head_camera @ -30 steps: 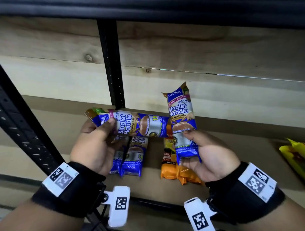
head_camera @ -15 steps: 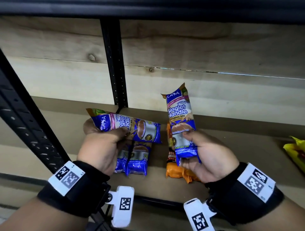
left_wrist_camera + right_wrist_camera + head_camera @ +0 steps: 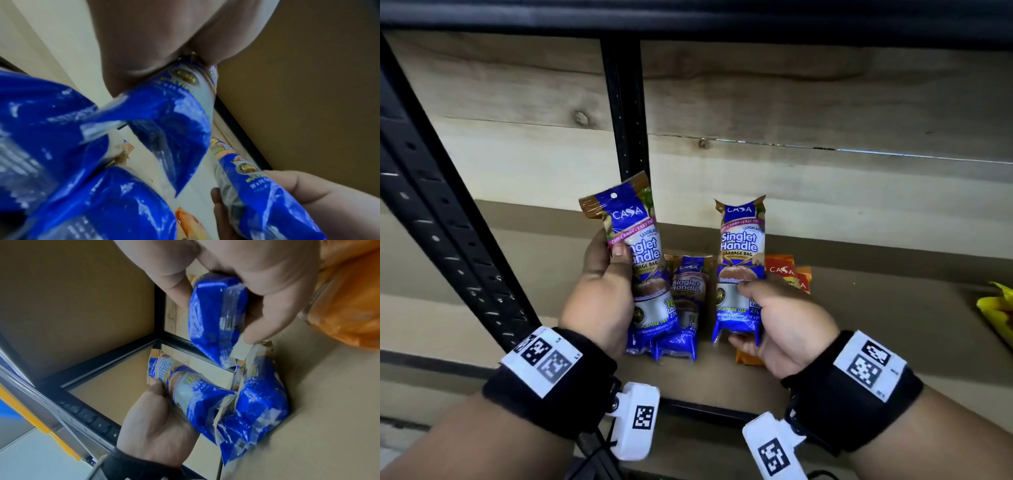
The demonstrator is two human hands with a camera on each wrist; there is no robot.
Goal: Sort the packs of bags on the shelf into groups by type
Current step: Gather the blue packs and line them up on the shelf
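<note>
My left hand [image 3: 606, 291] grips a blue Singlet Handle garbage-bag pack [image 3: 640, 260], upright and tilted slightly left above the shelf [image 3: 893, 308]. My right hand [image 3: 780, 318] grips a matching blue pack [image 3: 739, 270] upright, thumb across its front. Between them, more blue packs [image 3: 686, 308] lie flat on the shelf. Orange packs [image 3: 787, 274] lie behind and under my right hand. In the left wrist view the held pack [image 3: 174, 113] runs from my palm, with the right hand's pack [image 3: 267, 194] at lower right. The right wrist view shows my fingers round the pack [image 3: 216, 318] and the left hand's pack [image 3: 191, 391].
A black upright post [image 3: 625, 109] stands behind the left pack, and a slanted black frame bar [image 3: 438, 219] runs down the left. Pale wood planks back the shelf. A yellow pack [image 3: 996, 308] lies at the far right edge.
My left hand has turned its blue pack from lying sideways to standing upright. The right hand's pack has stayed upright. The packs lying on the shelf have not moved.
</note>
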